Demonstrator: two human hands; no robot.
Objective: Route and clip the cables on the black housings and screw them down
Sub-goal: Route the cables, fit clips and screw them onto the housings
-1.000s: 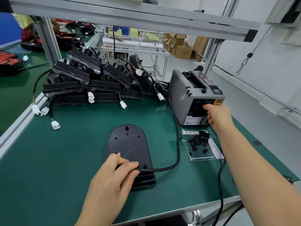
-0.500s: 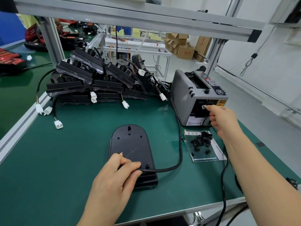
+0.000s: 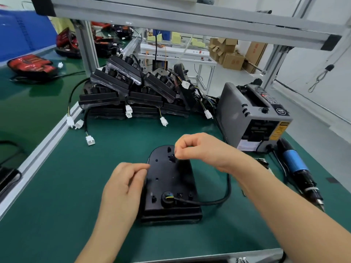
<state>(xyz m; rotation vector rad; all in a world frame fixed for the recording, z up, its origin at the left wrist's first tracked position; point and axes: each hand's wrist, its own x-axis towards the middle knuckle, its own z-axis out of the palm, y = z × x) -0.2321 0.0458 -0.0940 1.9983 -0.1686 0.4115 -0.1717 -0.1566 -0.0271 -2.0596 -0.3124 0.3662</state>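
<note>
Head view: one black housing (image 3: pixel 169 186), flat with a rounded far end, lower centre. One cable (image 3: pixel 212 201) loops right from its near grommet. Left hand (image 3: pixel 123 185) curled at its left edge, grip unclear. Right hand (image 3: pixel 201 149) pinches a small black piece (image 3: pixel 171 158) over it. Upper centre: stacked housings (image 3: pixel 133 92), count unclear.

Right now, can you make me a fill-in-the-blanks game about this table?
The mat is ____. The screwdriver has a ____ grip. The cable leaves the housing and bends ____. The ____ hand pinches a small clip.
Missing: green, blue, right, right.
</note>
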